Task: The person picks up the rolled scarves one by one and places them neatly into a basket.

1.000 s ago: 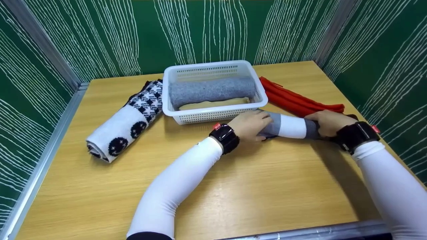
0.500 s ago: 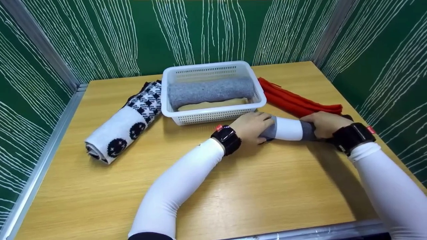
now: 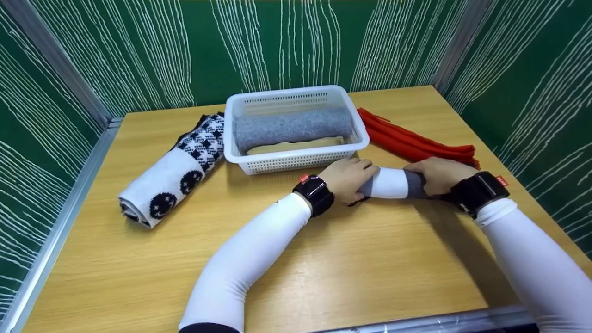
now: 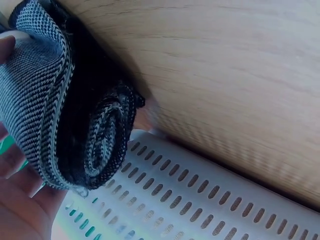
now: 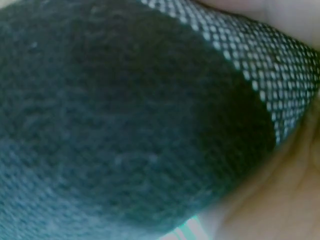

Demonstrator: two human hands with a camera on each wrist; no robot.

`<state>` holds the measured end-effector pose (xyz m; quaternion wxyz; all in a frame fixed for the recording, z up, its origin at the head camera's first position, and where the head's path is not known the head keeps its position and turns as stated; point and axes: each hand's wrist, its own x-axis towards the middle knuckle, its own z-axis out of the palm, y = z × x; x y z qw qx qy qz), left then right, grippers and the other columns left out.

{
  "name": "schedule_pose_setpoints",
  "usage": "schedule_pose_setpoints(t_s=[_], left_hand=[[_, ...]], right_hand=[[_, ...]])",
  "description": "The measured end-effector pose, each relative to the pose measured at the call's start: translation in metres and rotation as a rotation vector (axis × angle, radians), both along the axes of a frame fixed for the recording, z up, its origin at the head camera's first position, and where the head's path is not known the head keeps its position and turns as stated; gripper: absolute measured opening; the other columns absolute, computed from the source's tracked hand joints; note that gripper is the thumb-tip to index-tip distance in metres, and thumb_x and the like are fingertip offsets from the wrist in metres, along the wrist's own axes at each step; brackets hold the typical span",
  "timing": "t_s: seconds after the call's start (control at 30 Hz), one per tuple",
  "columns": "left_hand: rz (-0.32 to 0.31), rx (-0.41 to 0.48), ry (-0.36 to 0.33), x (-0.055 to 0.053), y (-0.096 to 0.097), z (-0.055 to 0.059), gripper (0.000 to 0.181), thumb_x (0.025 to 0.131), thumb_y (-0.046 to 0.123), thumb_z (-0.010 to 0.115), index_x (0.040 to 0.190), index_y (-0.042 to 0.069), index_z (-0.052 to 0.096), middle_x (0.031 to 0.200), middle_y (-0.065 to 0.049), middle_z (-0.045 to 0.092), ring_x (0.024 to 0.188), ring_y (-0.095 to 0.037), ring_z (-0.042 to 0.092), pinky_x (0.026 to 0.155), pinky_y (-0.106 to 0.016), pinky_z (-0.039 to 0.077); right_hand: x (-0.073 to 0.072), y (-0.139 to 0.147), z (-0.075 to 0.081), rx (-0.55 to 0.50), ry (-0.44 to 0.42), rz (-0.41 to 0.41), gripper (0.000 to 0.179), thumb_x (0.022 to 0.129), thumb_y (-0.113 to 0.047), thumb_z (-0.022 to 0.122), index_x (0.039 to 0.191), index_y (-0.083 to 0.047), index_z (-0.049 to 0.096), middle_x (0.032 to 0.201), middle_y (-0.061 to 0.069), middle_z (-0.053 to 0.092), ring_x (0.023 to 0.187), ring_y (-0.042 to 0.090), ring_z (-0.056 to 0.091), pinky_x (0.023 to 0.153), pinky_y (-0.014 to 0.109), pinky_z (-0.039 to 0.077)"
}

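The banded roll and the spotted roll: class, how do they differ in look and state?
The banded roll has grey and white bands; the spotted roll has black round patches and a black-and-white checked section. The left hand and right hand grip the banded roll; neither hand touches the spotted roll. Both are rolled cloth.

A yellowish wooden table (image 3: 115,273) with fine horizontal grain fills the space between green walls. Along its far edge stands the back wall (image 3: 270,51), streaked with pale, wavering, mostly vertical lines; the left wall (image 3: 27,159) and right wall (image 3: 541,106) carry similar streaks. Grey posts rise near the table's far-left corner (image 3: 64,55) and far-right corner (image 3: 462,41). A grey rail (image 3: 60,201) follows the left edge, and a shiny metallic strip (image 3: 430,322) crosses the near edge toward the right. A soft glare whitens the tabletop's near middle.
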<state>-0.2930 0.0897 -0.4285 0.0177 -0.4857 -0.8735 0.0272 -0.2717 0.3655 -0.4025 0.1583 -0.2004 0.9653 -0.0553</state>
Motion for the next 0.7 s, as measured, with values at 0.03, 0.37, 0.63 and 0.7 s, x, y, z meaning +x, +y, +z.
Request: schedule_pose_setpoints(t_s=[0.03, 0.37, 0.63, 0.7], left_hand=[[0.003, -0.002, -0.003, 0.000, 0.000, 0.000, 0.070, 0.098, 0.043, 0.079, 0.155, 0.015, 0.050, 0.151, -0.005, 0.059, 0.137, -0.025, 0.061, 0.122, -0.040, 0.047], [0.078, -0.058, -0.018, 0.004, 0.002, -0.004, 0.084, 0.095, 0.044, 0.082, 0.162, 0.016, 0.040, 0.152, -0.007, 0.058, 0.138, -0.027, 0.060, 0.119, -0.042, 0.050], [0.121, -0.072, -0.011, 0.003, -0.001, -0.007, 0.085, 0.092, 0.048, 0.084, 0.160, 0.018, 0.042, 0.147, -0.006, 0.061, 0.133, -0.030, 0.063, 0.103, -0.044, 0.058], [0.122, -0.076, -0.006, 0.002, -0.002, -0.007, 0.086, 0.092, 0.049, 0.083, 0.160, 0.018, 0.041, 0.147, -0.007, 0.061, 0.132, -0.030, 0.064, 0.102, -0.044, 0.058]], right_hand=[[0.000, -0.001, 0.000, -0.003, 0.002, 0.002, 0.057, 0.075, 0.008, 0.074, 0.126, -0.017, 0.075, 0.115, 0.008, 0.073, 0.101, 0.030, 0.063, 0.096, 0.058, 0.054], [0.003, -0.015, -0.002, -0.023, 0.019, 0.026, 0.063, 0.075, 0.007, 0.074, 0.134, -0.013, 0.073, 0.122, 0.012, 0.075, 0.108, 0.033, 0.067, 0.103, 0.066, 0.054], [0.001, -0.024, -0.002, -0.050, 0.028, 0.051, 0.061, 0.072, 0.007, 0.076, 0.131, -0.012, 0.073, 0.118, 0.010, 0.076, 0.105, 0.031, 0.068, 0.101, 0.064, 0.055], [0.000, -0.024, -0.002, -0.057, 0.031, 0.053, 0.062, 0.071, 0.006, 0.077, 0.130, -0.011, 0.072, 0.117, 0.010, 0.076, 0.103, 0.031, 0.068, 0.099, 0.063, 0.056]])
